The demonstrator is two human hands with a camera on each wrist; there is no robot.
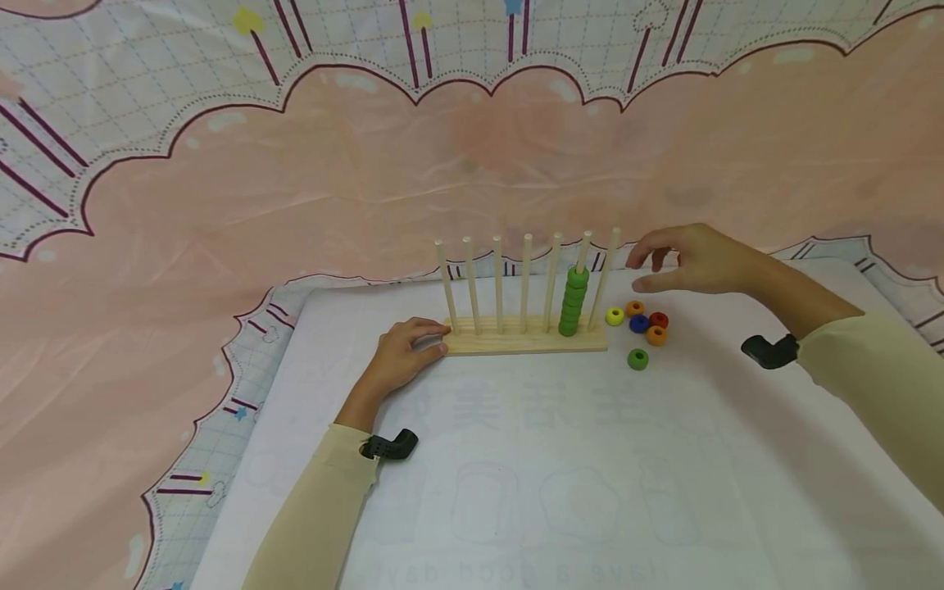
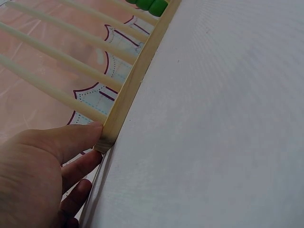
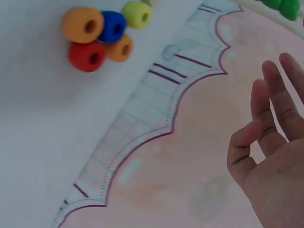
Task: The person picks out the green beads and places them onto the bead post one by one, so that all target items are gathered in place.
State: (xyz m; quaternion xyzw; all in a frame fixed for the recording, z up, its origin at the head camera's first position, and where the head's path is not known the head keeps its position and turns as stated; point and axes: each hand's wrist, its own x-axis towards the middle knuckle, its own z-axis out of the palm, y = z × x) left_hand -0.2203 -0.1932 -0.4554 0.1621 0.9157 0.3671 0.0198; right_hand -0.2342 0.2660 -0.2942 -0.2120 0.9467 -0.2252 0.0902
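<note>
A wooden peg rack stands upright on the white tabletop, with several thin pegs rising from its base. Green beads are stacked on the second peg from the right; the other pegs carry none. My left hand pinches the left end of the base, and the left wrist view shows the thumb and a finger at that end. To the right of the rack, my right hand hovers above loose beads with fingers loosely bent. Nothing is between its fingers in the right wrist view.
Right of the base lie a yellow bead, a blue bead, a red bead and two orange ones. Nearer sits a loose green bead. Behind the tabletop hangs a pink patterned cloth.
</note>
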